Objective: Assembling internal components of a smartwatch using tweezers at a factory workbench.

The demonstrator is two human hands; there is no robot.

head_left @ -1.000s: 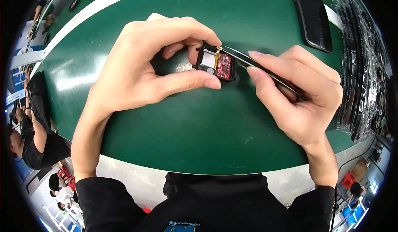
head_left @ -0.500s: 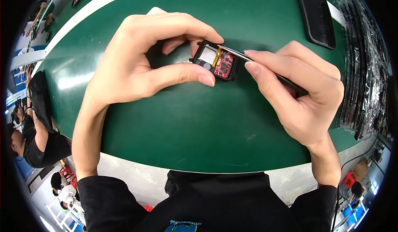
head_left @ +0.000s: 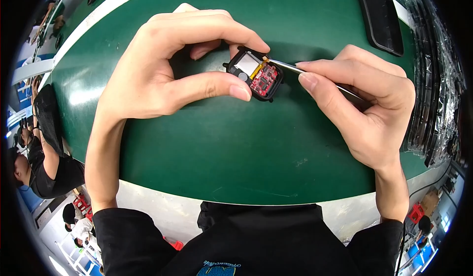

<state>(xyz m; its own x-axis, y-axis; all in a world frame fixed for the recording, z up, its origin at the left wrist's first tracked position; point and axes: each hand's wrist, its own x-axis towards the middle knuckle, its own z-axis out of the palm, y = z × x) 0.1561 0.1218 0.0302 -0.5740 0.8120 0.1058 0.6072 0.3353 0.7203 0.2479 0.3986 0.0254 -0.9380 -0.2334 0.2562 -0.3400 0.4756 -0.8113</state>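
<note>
In the head view, the left hand [head_left: 162, 71] is pinching a small black case [head_left: 255, 74] between thumb and curled fingers, over the far middle of the green table [head_left: 246, 153]. A red circuit board [head_left: 265, 81] is showing inside its right part. The right hand [head_left: 367, 98] is closing thumb and fingers around metal tweezers [head_left: 288, 66], whose tips are reaching the case's far right corner; contact is staying unclear. Clear plastic packaging [head_left: 433, 79] is lying at right.

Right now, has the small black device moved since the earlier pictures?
Yes: the device has turned clockwise and shifted slightly left, judged against the pale scuff on the green table.
</note>
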